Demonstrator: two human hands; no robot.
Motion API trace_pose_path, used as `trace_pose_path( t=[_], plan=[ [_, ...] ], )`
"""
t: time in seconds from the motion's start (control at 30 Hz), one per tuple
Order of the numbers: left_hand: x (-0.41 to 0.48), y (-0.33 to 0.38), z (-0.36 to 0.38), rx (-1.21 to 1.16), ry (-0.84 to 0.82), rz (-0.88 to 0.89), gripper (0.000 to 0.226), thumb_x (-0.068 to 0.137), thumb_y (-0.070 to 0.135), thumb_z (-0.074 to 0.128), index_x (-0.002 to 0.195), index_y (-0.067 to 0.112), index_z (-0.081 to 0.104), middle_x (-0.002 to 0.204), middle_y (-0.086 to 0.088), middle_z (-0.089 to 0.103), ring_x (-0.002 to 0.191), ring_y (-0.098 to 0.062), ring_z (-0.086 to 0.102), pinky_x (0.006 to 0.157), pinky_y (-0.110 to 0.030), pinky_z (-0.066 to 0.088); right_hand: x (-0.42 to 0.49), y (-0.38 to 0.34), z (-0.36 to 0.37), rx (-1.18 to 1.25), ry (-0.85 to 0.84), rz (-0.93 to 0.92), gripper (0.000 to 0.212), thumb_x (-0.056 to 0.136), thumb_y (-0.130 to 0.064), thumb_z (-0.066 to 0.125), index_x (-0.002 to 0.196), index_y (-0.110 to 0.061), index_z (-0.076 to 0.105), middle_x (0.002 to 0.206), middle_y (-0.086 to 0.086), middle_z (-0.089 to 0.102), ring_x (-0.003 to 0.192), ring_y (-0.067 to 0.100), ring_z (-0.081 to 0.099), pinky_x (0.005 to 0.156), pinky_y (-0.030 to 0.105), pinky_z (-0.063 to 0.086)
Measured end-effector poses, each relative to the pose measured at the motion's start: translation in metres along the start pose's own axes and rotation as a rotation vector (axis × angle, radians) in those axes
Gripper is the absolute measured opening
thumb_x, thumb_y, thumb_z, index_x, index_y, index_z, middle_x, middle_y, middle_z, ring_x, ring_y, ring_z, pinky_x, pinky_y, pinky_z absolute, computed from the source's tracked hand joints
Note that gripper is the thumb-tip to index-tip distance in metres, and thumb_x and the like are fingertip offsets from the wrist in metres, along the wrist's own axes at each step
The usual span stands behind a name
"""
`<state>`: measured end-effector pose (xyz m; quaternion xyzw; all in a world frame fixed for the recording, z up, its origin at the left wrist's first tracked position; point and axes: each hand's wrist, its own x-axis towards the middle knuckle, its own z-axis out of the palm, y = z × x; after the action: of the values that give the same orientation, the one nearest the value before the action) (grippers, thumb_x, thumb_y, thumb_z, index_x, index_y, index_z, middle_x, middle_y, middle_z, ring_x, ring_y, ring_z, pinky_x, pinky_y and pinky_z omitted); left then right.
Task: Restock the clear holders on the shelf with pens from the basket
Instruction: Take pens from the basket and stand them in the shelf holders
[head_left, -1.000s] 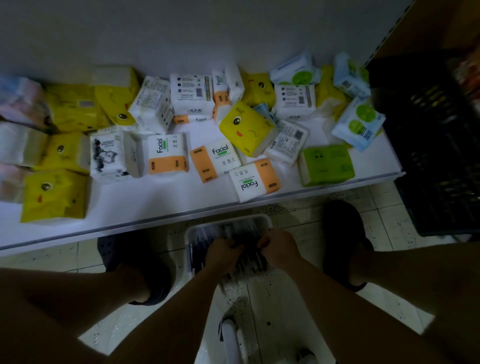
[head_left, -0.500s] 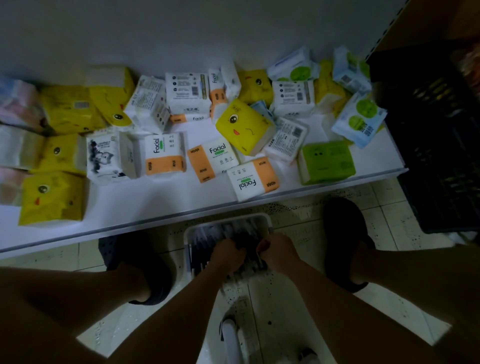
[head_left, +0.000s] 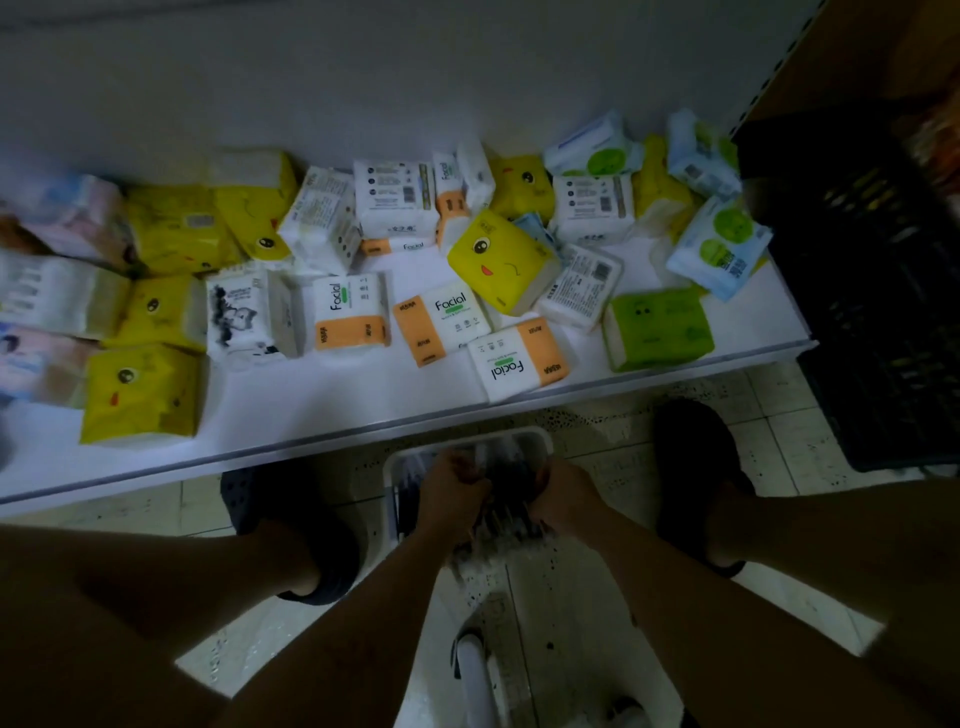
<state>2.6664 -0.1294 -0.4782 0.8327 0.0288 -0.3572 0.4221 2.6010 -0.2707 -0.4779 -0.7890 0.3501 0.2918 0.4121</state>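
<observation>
A white basket (head_left: 395, 467) sits on the tiled floor between my feet, just below the shelf's front edge. Dark pens (head_left: 506, 480) lie bunched inside it, blurred. My left hand (head_left: 449, 491) and my right hand (head_left: 563, 501) are both down in the basket, fingers closed around a bundle of pens between them. No clear holders are in view.
A white shelf (head_left: 332, 410) above the basket carries several packs of facial tissue, yellow, green and white-orange. A black plastic crate (head_left: 878, 291) stands at the right. My dark shoes (head_left: 696, 467) flank the basket. A white stool part (head_left: 475, 670) is under my arms.
Both hands stayed in the basket and shifted slightly forward, gathering the pens. The view has tilted a little.
</observation>
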Motion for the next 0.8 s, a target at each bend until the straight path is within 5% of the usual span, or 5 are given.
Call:
trace_pose_path(
  t=[0.1,0.17,0.27,0.5,0.8],
  plan=[
    [-0.009,0.006,-0.021,-0.101,0.013,-0.015,0.027,0.086,0.002,0.065,0.109,0.014,0.057,0.087,0.007,0.058,0.079,-0.006,0.060,0.062,-0.015,0.052,-0.011,-0.016,-0.010,0.083,-0.001,-0.121,0.058,0.072,0.006,0.065,0.124,-0.016,0.052,0.112,0.006,0.061,0.102,0.024,0.060,0.075,0.031,0.053],
    [-0.019,0.012,-0.033,-0.149,0.020,-0.025,0.024,0.086,0.003,0.065,0.109,0.012,0.062,0.089,0.000,0.064,0.082,-0.015,0.065,0.072,-0.025,0.057,-0.022,-0.029,-0.015,0.081,-0.005,-0.223,0.047,0.075,0.006,0.064,0.119,-0.009,0.060,0.114,0.009,0.063,0.103,0.024,0.062,0.084,0.036,0.056],
    [-0.036,0.029,-0.049,-0.239,0.051,0.026,0.012,0.086,0.007,0.068,0.098,0.006,0.068,0.088,-0.008,0.068,0.082,-0.022,0.064,0.084,-0.037,0.056,-0.041,-0.054,-0.019,0.224,0.013,-0.226,0.017,0.083,0.003,0.062,0.095,-0.009,0.063,0.095,0.012,0.067,0.080,0.025,0.068,0.067,0.036,0.060],
    [-0.101,0.085,-0.103,-0.397,0.219,0.426,0.016,0.095,0.027,0.058,0.105,0.015,0.063,0.065,-0.004,0.064,0.043,-0.005,0.056,0.042,-0.016,0.042,-0.110,-0.117,-0.038,0.539,0.162,-0.409,0.018,0.094,-0.023,0.061,0.080,-0.012,0.059,0.080,0.016,0.065,0.079,0.039,0.070,0.068,0.051,0.059],
    [-0.191,0.142,-0.172,-0.584,0.363,0.662,0.019,0.099,0.020,0.052,0.113,0.022,0.063,0.075,0.000,0.065,0.055,-0.004,0.054,0.052,-0.019,0.044,-0.221,-0.181,-0.064,0.511,0.258,-0.825,0.016,0.095,-0.019,0.060,0.081,-0.013,0.066,0.070,0.005,0.062,0.063,0.012,0.066,0.056,0.034,0.056]
  ],
)
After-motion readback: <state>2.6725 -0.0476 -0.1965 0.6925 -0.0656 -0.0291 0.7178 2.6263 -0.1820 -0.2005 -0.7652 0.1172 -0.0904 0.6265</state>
